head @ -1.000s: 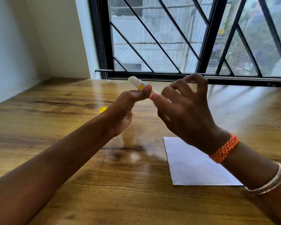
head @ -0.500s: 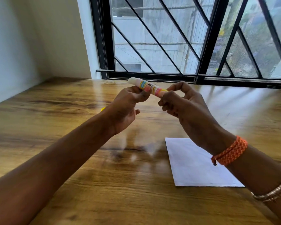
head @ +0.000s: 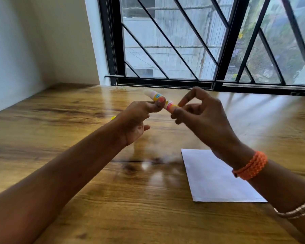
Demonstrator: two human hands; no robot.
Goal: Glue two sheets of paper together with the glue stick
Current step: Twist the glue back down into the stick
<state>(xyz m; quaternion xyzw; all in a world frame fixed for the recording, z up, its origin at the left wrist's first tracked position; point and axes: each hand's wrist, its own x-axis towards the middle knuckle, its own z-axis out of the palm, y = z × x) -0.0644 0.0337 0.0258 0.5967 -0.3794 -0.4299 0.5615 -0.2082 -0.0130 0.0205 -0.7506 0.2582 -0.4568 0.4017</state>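
Note:
I hold a glue stick (head: 168, 105) in the air above the wooden table (head: 77, 110), tilted with its white tip pointing up and left. My left hand (head: 136, 120) grips the middle of the barrel, thumb pressed on top. The fingertips of my right hand (head: 201, 118) pinch the stick's lower right end. White paper (head: 217, 180) lies flat on the table under my right wrist; it looks like one sheet, and my arm hides part of it.
A small yellow object (head: 113, 118), maybe the cap, peeks out on the table behind my left wrist. A barred window (head: 201, 50) runs along the table's far edge. A white wall (head: 16, 59) borders the left side.
My right hand's fingers have shifted around the lower end of the glue stick, the index finger now lifted. The left hand keeps its grip and the stick stays almost in place.

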